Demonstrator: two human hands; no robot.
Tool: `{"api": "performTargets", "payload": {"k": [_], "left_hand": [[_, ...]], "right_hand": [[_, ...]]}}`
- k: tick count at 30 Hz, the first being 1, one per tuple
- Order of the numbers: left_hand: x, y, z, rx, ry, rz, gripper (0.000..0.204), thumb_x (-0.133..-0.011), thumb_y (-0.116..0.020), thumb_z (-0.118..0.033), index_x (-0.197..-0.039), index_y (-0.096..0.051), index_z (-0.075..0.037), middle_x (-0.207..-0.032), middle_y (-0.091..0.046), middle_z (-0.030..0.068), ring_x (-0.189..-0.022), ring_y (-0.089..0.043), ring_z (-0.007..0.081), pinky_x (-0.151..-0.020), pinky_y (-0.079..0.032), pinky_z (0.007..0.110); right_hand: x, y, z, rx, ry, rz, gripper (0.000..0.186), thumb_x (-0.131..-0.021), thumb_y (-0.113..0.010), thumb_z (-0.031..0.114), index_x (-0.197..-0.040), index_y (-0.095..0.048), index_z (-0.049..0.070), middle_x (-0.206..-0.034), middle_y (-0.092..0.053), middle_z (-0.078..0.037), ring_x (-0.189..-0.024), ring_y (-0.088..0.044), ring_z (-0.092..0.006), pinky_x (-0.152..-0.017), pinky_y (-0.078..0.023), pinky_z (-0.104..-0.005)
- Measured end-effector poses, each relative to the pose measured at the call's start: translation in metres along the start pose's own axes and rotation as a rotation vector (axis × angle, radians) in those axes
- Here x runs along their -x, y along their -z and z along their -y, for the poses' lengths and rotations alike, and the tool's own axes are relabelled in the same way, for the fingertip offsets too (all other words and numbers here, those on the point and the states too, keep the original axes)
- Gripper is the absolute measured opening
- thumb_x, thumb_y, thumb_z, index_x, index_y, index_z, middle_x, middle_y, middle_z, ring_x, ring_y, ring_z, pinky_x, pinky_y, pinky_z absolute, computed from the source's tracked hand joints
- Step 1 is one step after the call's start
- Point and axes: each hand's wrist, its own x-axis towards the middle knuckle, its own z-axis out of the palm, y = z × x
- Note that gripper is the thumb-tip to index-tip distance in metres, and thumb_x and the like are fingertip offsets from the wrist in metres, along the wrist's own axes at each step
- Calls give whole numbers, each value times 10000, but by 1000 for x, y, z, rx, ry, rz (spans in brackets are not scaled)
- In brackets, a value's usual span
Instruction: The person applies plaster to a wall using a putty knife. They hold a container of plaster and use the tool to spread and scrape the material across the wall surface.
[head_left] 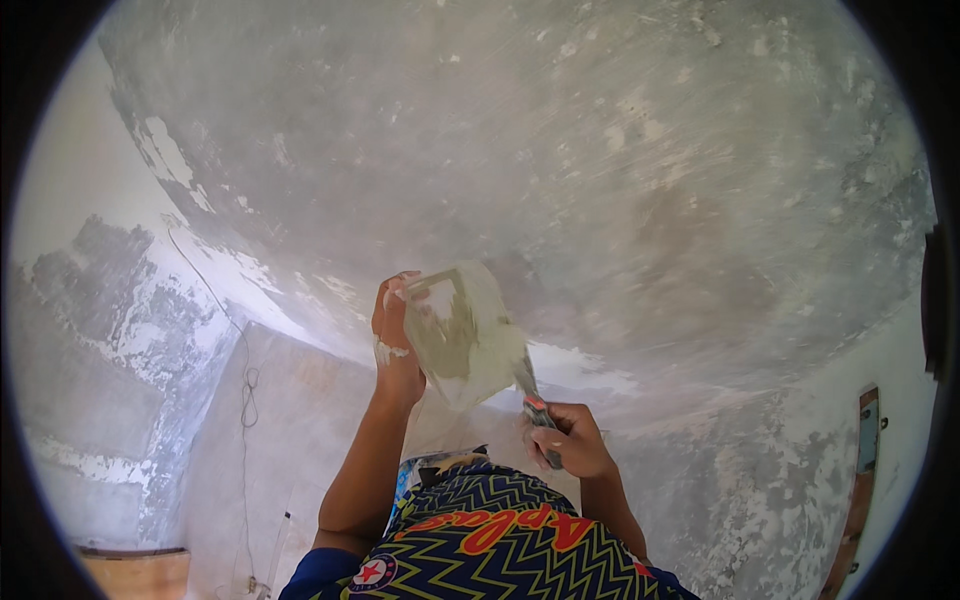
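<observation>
My left hand [394,325] grips the left side of a pale, whitish rectangular tub [487,335], held up in front of my chest. Whitish putty is smeared over the tub, and a greenish-beige patch shows within its outline. White smears mark my left wrist and fingers. My right hand [573,440] is closed round the dark handle of a putty knife [540,410], which has an orange-red spot near the blade. The blade points up toward the tub's right edge and seems to meet it; its tip is hard to make out.
A large grey plastered surface [480,150] with white patches stretches ahead of me. A thin dark cable [246,400] runs down on the left. At lower left is a brown wooden piece [135,573]. A brown wooden frame [852,510] stands at the right.
</observation>
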Motion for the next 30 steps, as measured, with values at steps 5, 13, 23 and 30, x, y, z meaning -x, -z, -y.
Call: {"api": "performTargets", "payload": {"k": [5,13,23,30], "left_hand": [[-3,5,17,89,93,-108,613,-1089,-402,-567,-1392,-482,-40,-1219,-531,121,-1134,-564,240,-982,-499,394],[1,0,24,200,236,-189,778,-1070,-321,-675,-1505,-405,-36,-1352,-516,170,-1239,-582,340,-1058,-488,458],[5,14,44,328,530,-284,835,-1062,-254,-700,-1531,-342,-15,-1394,-515,202,-1272,-575,405,-1061,-446,609],[5,15,34,344,523,-249,856,-1060,-237,-702,-1543,-294,3,-1451,-485,221,-1319,-542,445,-1060,-434,665]], "right_hand": [[-22,-16,-8,666,315,-341,133,-930,-716,87,-1001,-662,-12,-688,-551,44,-623,-425,-41,-575,-369,-234],[-42,1,-28,581,343,-368,224,-1016,-661,207,-1000,-649,-16,-637,-508,-22,-602,-415,-73,-555,-371,-272],[-62,11,-70,509,393,-255,333,-1089,-524,284,-889,-532,18,-687,-475,29,-620,-398,-53,-549,-349,-263],[-64,18,-108,354,343,-234,326,-1074,-537,290,-903,-545,12,-662,-491,-13,-618,-435,-81,-566,-375,-284]]}}
